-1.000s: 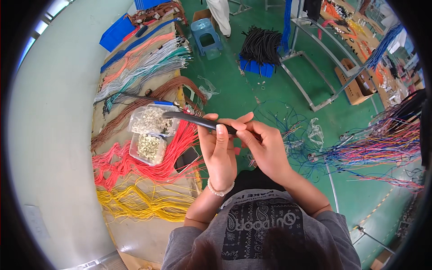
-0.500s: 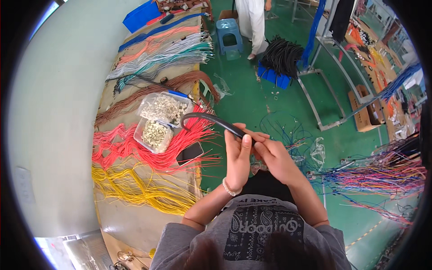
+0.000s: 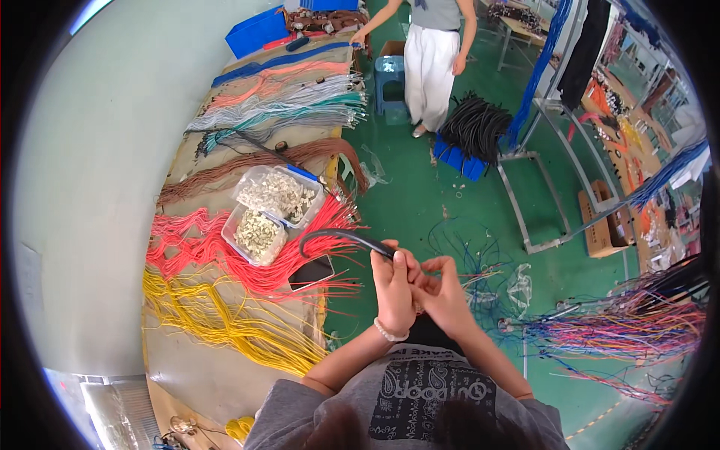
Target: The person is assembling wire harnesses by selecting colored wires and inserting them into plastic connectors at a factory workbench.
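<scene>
Closest in, the left hand (image 3: pixel 394 289) is closed in a grip round the near end of a black cable (image 3: pixel 341 236), fingers wrapped over it. The right hand (image 3: pixel 442 289) sits just beside it, touching it, fingertips pinched at the same end; what the pinch has hold of is too small to tell. The cable arcs away from both hands to the left, held above the edge of the tabletop (image 3: pixel 187 367). Under that arc lie a dark phone (image 3: pixel 311 271) and a fan of red wires (image 3: pixel 225 255), with yellow wires (image 3: pixel 225 322) nearer the person. Just beyond stand two clear trays of small pale parts (image 3: pixel 266 214). Farther along are brown, teal and orange wire bundles, and at the far end another person in white trousers (image 3: pixel 427 60) stands on the green floor
</scene>
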{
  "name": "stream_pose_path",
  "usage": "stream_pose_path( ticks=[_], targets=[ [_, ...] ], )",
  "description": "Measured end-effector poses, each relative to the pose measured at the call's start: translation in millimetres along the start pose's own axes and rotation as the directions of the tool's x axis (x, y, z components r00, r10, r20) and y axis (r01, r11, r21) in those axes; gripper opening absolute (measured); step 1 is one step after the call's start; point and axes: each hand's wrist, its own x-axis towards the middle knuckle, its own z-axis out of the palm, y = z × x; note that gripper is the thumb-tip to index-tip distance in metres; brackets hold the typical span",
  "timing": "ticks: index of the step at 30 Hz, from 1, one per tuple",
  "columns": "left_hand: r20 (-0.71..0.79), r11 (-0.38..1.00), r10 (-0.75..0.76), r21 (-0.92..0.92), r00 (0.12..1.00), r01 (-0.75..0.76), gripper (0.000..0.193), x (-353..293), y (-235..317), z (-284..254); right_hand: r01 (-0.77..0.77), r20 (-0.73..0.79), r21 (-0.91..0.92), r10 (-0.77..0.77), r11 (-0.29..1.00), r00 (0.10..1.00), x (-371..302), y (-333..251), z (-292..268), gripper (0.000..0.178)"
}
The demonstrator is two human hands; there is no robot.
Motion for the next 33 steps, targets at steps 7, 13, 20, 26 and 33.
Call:
stream_pose_path(
  ticks=[7, 13, 20, 26, 33],
  targets=[
    [0.018, 0.991, -0.130, -0.030, 0.991, 0.130, 0.014, 6, 5, 1, 0.198, -0.089, -0.274, -0.229, 0.941, 0.969, -1, 11, 0, 0.038],
    [0.107, 0.990, -0.121, -0.062, 0.987, 0.128, 0.015, 12, 12, -6, -0.066, 0.065, -0.515, 0.116, 0.855, 0.991, 6, 13, -28, 0.034],
    [0.107, 0.986, -0.080, -0.139, 0.991, 0.095, 0.010, 25, 10, -6, 0.153, 0.141, -0.356, -0.109, 0.922, 0.984, -11, 43, -38, 0.016],
    [0.164, 0.997, -0.071, 0.049, 0.984, 0.064, 0.010, 17, -17, 3, 0.254, 0.041, -0.733, -0.331, 0.632, 0.943, -5, 0, -31, 0.022],
    [0.153, 0.993, 0.106, -0.064, 0.982, -0.097, 0.010, 18, 10, 10, 0.287, 0.150, -0.392, -0.247, 0.874, 0.957, 8, -3, -38, 0.019]
  ],
)
